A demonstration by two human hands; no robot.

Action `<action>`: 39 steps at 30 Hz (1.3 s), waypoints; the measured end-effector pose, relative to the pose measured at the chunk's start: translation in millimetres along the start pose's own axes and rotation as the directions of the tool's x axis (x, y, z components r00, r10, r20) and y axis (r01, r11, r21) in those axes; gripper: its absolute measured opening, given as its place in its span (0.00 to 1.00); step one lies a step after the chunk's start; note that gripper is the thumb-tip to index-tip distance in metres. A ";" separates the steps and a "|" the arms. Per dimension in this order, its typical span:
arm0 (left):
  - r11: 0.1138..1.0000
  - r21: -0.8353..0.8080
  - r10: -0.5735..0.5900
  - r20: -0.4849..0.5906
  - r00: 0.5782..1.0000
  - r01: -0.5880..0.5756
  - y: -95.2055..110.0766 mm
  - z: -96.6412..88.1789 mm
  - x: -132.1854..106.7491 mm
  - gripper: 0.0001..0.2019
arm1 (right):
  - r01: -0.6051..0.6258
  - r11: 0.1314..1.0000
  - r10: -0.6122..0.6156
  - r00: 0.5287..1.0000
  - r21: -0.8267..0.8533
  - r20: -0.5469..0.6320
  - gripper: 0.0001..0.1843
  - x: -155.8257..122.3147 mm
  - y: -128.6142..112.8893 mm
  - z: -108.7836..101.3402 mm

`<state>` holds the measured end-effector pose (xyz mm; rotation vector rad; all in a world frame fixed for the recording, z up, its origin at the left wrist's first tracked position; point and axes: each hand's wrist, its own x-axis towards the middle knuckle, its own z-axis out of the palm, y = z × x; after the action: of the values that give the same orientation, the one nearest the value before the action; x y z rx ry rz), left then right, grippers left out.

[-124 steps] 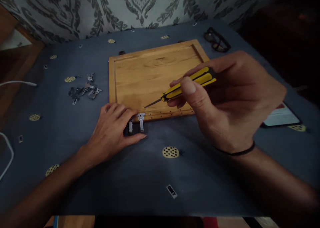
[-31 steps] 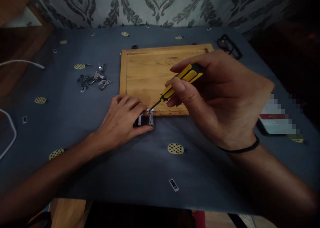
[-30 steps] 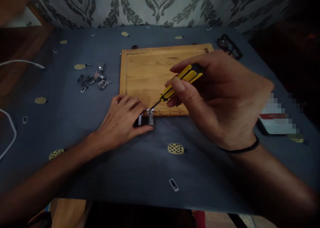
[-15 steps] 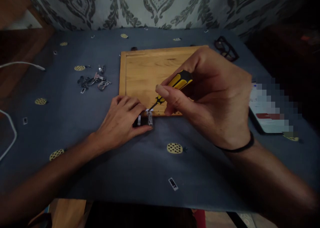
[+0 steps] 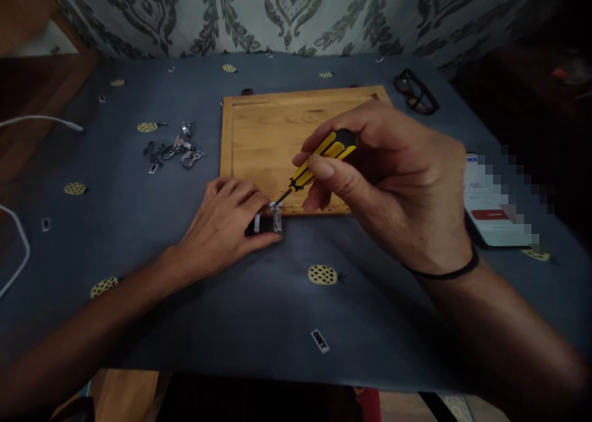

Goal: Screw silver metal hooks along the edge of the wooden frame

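Note:
My right hand [image 5: 393,181] is closed around the yellow and black handle of a small screwdriver [image 5: 319,163]. The thin shaft points down to the left, its tip at a shiny strip at the board's near edge. On the left, my left hand [image 5: 226,224] curls around a small dark piece with shiny strips [image 5: 266,226], thumb along its near side. Part of that piece is hidden under the fingers. It sits against the near edge of a framed wooden board [image 5: 263,129], which lies flat on the table.
Several loose metal pieces [image 5: 176,150] lie in a heap left of the board. Black-framed glasses [image 5: 416,92] rest at the back right, and a phone [image 5: 494,215] lies beyond my right wrist. A white cable [image 5: 23,243] runs along the left. A blue pineapple-print cloth [image 5: 222,329] covers the table.
The fingers of my right hand have shifted on the screwdriver handle, with the thumb moved back to the right. The tip stays at the same spot, and my left hand keeps its place.

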<state>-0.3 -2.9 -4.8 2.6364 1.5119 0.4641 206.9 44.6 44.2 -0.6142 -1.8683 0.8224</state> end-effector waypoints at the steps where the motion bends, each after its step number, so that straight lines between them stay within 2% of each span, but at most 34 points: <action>1: 1.000 0.000 -0.001 0.000 1.000 0.001 0.0 0.0 -0.1 0.20 | -0.005 1.000 0.005 1.000 -0.010 -0.014 0.10 -0.6 0.3 0.7; 6: 1.000 0.004 -0.002 0.000 1.000 0.002 -0.3 0.1 -0.5 0.18 | -0.069 0.992 0.061 0.995 -0.103 -0.074 0.13 -5.1 -0.1 3.0; 10: 1.000 0.000 -0.007 -0.002 1.000 0.007 -0.1 0.0 -0.4 0.18 | -0.046 0.973 0.025 0.995 -0.228 -0.095 0.13 -6.7 -1.4 4.5; 17: 1.000 -0.007 -0.022 -0.002 1.000 0.022 0.1 0.7 0.2 0.18 | -0.020 0.959 -0.019 0.991 -0.284 -0.133 0.14 -9.0 -0.4 8.9; 25: 1.000 -0.008 -0.016 -0.005 1.000 0.016 0.0 1.5 -0.4 0.18 | -0.050 0.974 0.019 0.990 -0.220 -0.143 0.13 -10.5 -1.6 9.0; 29: 1.000 0.010 -0.013 -0.009 1.000 0.013 0.2 1.1 -0.2 0.19 | -0.038 0.977 -0.004 0.981 -0.211 -0.194 0.11 -17.3 0.1 9.6; 35: 1.000 0.016 -0.012 -0.011 1.000 0.012 0.3 0.8 0.1 0.19 | 0.036 0.972 -0.075 0.984 -0.231 -0.161 0.08 -13.6 -2.9 5.0; 38: 1.000 0.013 -0.007 -0.023 1.000 0.007 -0.5 1.2 0.2 0.20 | 0.031 0.963 -0.088 0.975 -0.268 -0.203 0.05 -8.1 -12.6 4.2; 39: 1.000 0.014 -0.006 -0.020 1.000 0.007 -0.7 1.3 0.2 0.20 | 0.029 0.967 -0.095 0.964 -0.255 -0.249 0.04 -6.9 -15.0 4.4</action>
<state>-0.4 -2.2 -6.2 2.6445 1.5346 0.4830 204.7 28.8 50.3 -0.7763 -1.7505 0.4427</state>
